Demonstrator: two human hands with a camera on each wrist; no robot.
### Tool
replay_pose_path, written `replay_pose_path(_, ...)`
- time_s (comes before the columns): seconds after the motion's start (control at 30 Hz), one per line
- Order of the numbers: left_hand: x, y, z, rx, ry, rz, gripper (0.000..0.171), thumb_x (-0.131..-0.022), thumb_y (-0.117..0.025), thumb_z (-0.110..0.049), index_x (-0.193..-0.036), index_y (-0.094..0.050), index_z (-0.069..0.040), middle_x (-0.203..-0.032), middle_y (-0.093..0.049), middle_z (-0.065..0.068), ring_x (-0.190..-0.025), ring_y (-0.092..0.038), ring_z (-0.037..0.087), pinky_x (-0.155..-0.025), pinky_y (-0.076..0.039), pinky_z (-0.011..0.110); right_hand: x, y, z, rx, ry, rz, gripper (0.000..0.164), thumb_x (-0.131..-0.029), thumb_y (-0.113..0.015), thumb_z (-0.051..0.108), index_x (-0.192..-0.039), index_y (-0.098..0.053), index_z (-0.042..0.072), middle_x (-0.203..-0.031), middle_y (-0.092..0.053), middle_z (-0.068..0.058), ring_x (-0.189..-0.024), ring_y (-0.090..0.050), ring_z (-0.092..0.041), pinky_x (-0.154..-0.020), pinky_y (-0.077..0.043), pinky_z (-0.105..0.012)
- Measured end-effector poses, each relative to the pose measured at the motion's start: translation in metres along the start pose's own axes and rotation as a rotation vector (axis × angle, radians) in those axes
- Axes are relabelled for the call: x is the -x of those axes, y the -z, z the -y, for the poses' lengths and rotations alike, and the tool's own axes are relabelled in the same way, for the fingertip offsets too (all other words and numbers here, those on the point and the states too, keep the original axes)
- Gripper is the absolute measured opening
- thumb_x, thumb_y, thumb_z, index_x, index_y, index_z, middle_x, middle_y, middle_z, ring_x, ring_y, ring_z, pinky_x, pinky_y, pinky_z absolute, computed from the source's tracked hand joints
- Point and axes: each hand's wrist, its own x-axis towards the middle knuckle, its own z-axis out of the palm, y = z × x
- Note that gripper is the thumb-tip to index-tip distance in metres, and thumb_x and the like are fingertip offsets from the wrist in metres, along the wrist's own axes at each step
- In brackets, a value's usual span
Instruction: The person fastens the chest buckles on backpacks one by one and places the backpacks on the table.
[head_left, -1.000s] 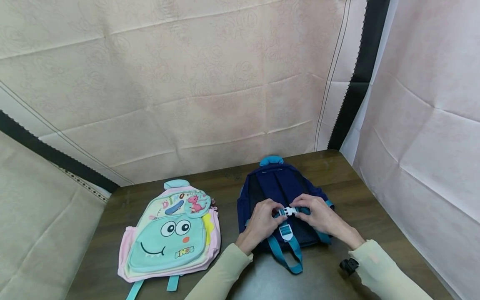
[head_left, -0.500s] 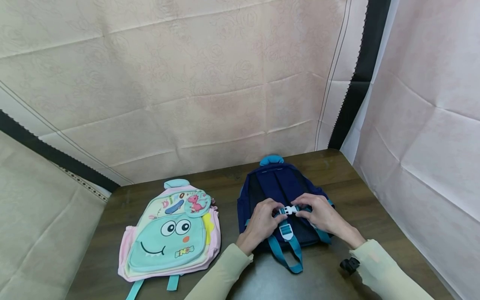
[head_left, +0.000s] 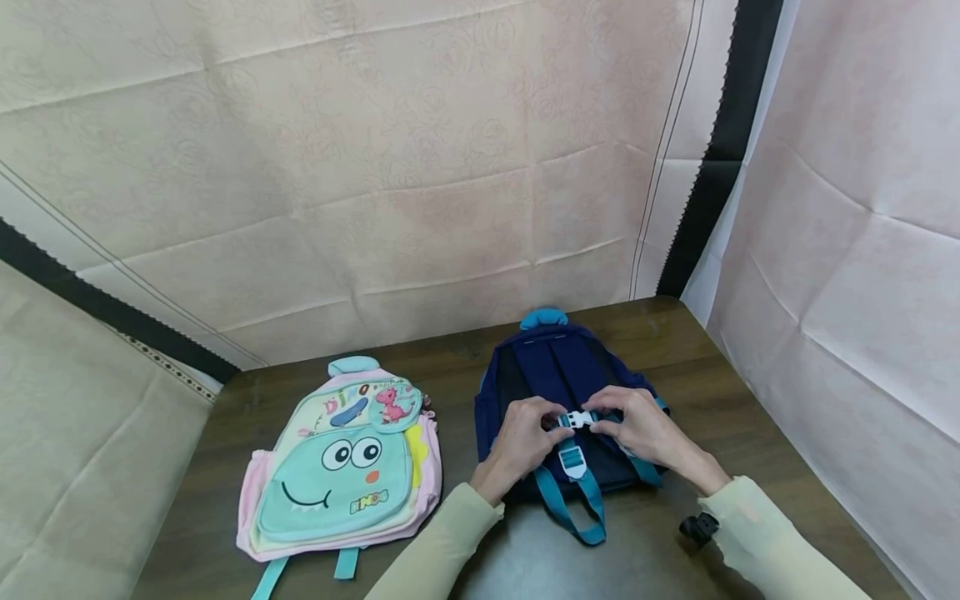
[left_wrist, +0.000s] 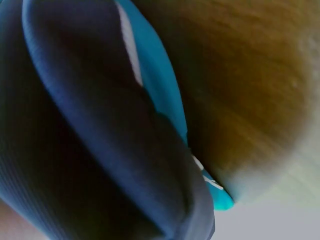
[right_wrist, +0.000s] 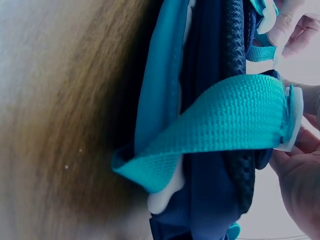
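Note:
A navy backpack (head_left: pixel 551 358) lies in the head view with its strap side up. Over its middle, a white side-release buckle (head_left: pixel 576 420) sits on teal webbing. My left hand (head_left: pixel 517 446) pinches the buckle's left end between thumb and fingers. From the other side, my right hand (head_left: pixel 637 425) pinches the right end. The two buckle halves meet; whether they are latched is too small to tell. A teal strap (right_wrist: pixel 235 120) crosses the backpack's side in the right wrist view, with fingers at the right edge. Navy fabric (left_wrist: pixel 115 130) fills much of the left wrist view.
A pastel dinosaur backpack (head_left: pixel 333 483) lies to the left on the brown table (head_left: pixel 517 558). A loop of teal strap (head_left: pixel 573 512) with a white adjuster (head_left: pixel 572 463) hangs toward the front. Pale fabric walls (head_left: pixel 420 167) enclose the table's back and sides.
My right hand and the buckle have shifted up very slightly since a second ago. Both hands keep their pinch, and the backpacks have stayed in place.

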Motion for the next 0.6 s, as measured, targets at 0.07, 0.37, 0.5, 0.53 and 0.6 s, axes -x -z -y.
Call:
replay_pose_path(0.07,0.0003,0.001,-0.0004,0.004,0.0,0.003,0.019,-0.094,-0.087,-0.015,-0.109,-0.084,-0.005,-0.103,-0.081,0.009,-0.087,-0.072,0.014,-0.078,-0.056,0.016,-0.0004,-0.0009,0.0002,0.003,0.005,-0.001,0.026,-0.088,-0.087,-0.001,-0.113,-0.083,0.007,-0.112,-0.082,-0.004,-0.106,-0.076,-0.027,-0.092,-0.065,-0.044)
replay_pose_path(0.37,-0.0001,0.0008,0.0009,-0.007,-0.025,-0.006,0.019,-0.093,-0.088,-0.015,-0.109,-0.084,-0.005,-0.103,-0.082,0.009,-0.088,-0.073,0.014,-0.078,-0.057,0.015,-0.0016,-0.0014,0.0011,0.004,0.005,-0.003,0.026,-0.089,-0.087,-0.001,-0.113,-0.083,0.007,-0.112,-0.082,-0.005,-0.106,-0.077,-0.028,-0.091,-0.065,-0.049)
replay_pose_path(0.5,-0.0004,0.0006,0.0013,-0.009,-0.026,-0.006,0.02,-0.094,-0.088,-0.016,-0.11,-0.084,-0.005,-0.103,-0.082,0.009,-0.088,-0.072,0.013,-0.078,-0.056,0.015,-0.0021,-0.0021,0.0009,0.004,0.005,-0.001,0.025,-0.089,-0.086,0.0,-0.113,-0.083,0.007,-0.113,-0.082,-0.006,-0.106,-0.077,-0.029,-0.092,-0.064,-0.051)
replay_pose_path(0.53,-0.0003,0.0008,0.0011,-0.008,-0.024,-0.006,0.02,-0.094,-0.087,-0.016,-0.11,-0.084,-0.005,-0.103,-0.082,0.009,-0.088,-0.072,0.014,-0.078,-0.056,0.015,-0.0018,-0.0024,0.0008,0.005,0.002,-0.001,0.025,-0.089,-0.086,-0.001,-0.113,-0.083,0.006,-0.113,-0.082,-0.006,-0.107,-0.077,-0.03,-0.092,-0.064,-0.051)
replay_pose_path(0.6,0.0,0.0008,0.0007,-0.004,-0.021,-0.005,0.019,-0.094,-0.087,-0.015,-0.109,-0.084,-0.005,-0.103,-0.082,0.009,-0.088,-0.073,0.014,-0.078,-0.056,0.015,-0.0016,-0.0028,0.0009,0.003,0.004,-0.002,0.025,-0.089,-0.086,-0.001,-0.113,-0.083,0.006,-0.112,-0.082,-0.006,-0.107,-0.077,-0.03,-0.092,-0.064,-0.051)
